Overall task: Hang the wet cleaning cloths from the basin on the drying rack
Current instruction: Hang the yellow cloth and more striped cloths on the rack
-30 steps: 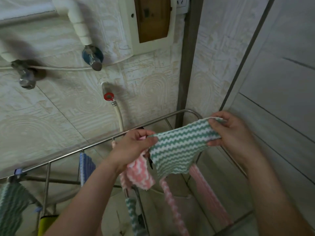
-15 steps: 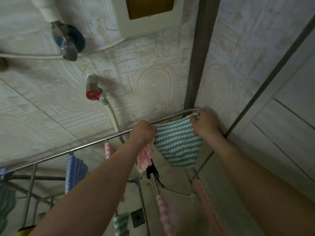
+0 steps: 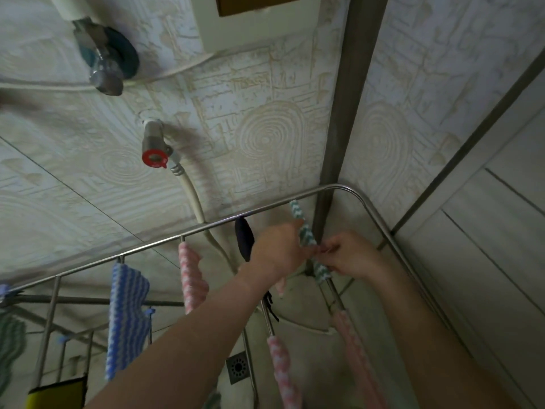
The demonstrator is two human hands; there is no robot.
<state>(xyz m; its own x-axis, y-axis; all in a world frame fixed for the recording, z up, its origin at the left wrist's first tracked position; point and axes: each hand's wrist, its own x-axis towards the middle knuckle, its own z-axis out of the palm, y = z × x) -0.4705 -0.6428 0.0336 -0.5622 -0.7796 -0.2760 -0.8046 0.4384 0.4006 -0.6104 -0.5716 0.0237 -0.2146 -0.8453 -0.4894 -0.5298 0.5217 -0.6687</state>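
Observation:
A green-and-white zigzag cloth (image 3: pixel 306 233) lies folded over a thin bar of the steel drying rack (image 3: pixel 177 235), in its far right corner by the wall. My left hand (image 3: pixel 278 250) and my right hand (image 3: pixel 352 256) meet at this cloth and pinch it from either side. The tip of a pink-and-white cloth (image 3: pixel 280 286) pokes out under my left hand. The basin is out of view.
On the rack hang a blue striped cloth (image 3: pixel 126 308), pink cloths (image 3: pixel 191 273) (image 3: pixel 283 370) (image 3: pixel 359 358), a dark item (image 3: pixel 244 237) and a green cloth (image 3: pixel 10 343) at far left. A tap with a red handle (image 3: pixel 153 157) and its hose (image 3: pixel 194 199) sit on the wall behind. A floor drain (image 3: pixel 237 366) lies below.
The green cloth was held spread wide between my hands; now it lies draped over a rack bar. My hands have come together on it, lower and nearer the corner.

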